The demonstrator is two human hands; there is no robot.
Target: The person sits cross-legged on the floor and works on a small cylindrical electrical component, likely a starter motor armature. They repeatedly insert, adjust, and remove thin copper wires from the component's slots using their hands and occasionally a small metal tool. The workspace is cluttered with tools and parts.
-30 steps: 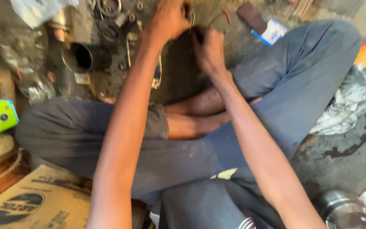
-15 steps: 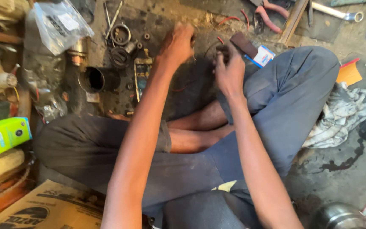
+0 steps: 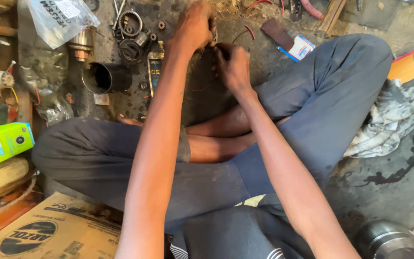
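Thin red wire [image 3: 202, 88] lies curled on the grimy floor.

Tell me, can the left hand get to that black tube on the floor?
Probably yes. The black tube lies just left of the left hand, with only small gears nearby and nothing between them.

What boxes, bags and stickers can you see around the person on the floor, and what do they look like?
Green box: left edge, rectangular, bright green.
Cardboard box: bottom left, brown, dark oval print.
Plastic bag: top left, clear, with a white label.
Small packet: top, beside the knee, white with blue and red.
Orange card: right, flat.
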